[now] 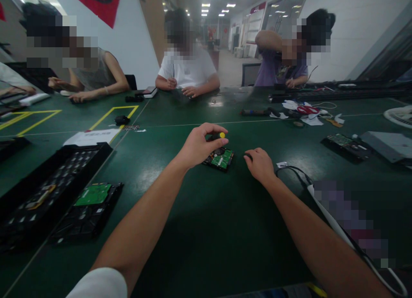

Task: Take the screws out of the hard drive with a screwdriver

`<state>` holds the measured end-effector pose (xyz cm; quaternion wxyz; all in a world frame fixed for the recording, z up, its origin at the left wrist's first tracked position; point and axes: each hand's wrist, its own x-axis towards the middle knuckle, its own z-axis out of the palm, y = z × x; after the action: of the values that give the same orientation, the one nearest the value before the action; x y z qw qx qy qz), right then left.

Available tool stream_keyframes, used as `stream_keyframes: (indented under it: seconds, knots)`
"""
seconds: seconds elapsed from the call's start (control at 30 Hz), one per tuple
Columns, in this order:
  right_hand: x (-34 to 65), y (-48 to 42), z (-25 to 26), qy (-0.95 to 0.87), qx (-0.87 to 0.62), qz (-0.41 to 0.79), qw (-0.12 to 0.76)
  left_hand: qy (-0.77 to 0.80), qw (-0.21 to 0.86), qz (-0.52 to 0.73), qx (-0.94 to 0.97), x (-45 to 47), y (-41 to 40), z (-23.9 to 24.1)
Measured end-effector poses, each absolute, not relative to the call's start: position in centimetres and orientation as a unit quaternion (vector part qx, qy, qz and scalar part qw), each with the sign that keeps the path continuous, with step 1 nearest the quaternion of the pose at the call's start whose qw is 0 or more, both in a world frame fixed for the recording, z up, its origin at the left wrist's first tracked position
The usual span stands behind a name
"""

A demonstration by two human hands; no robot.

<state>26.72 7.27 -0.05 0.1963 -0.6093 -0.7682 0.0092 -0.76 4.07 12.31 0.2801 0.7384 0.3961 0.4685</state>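
Note:
My left hand point(202, 145) is closed around a short screwdriver point(222, 135) with a dark handle and a yellow end. It is held over a small hard drive point(222, 159) with a green circuit board, which lies on the green tabletop in front of me. My fingers hide the lower part of the screwdriver, so I cannot tell whether its tip touches the drive. To the right of the drive, my right hand point(260, 165) rests near the table with fingers curled and pinched. A small dark bit shows at its fingertips, too small to name.
On the left are a long black tray point(104, 148) and another drive with a green board point(93, 197). At right lie another circuit-board unit point(347, 145), a grey metal box point(386, 145), cables point(294, 169) and scraps point(310, 113). Several people sit across the table.

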Motion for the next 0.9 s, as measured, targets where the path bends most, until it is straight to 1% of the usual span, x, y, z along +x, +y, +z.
stream_keyframes:
  seconds: [0.3,0.47,0.67,0.9]
  knots:
    - [26.65,7.7,-0.46,-0.759,-0.615,-0.004,0.212,0.394,0.308,0.448,0.741,-0.61,3.82,12.46]
    - [26.81,7.83,-0.46,-0.756,-0.621,0.007,0.206,0.391,0.321,0.441,0.741,-0.57,3.8,12.3]
    - [26.92,7.93,-0.2,-0.76,-0.616,0.016,0.208,0.405,0.295,0.427,0.753,-0.68,3.7,12.71]
    - [26.91,7.87,0.03,-0.755,-0.622,0.022,0.207,0.426,0.231,0.397,0.78,-1.13,3.76,12.82]
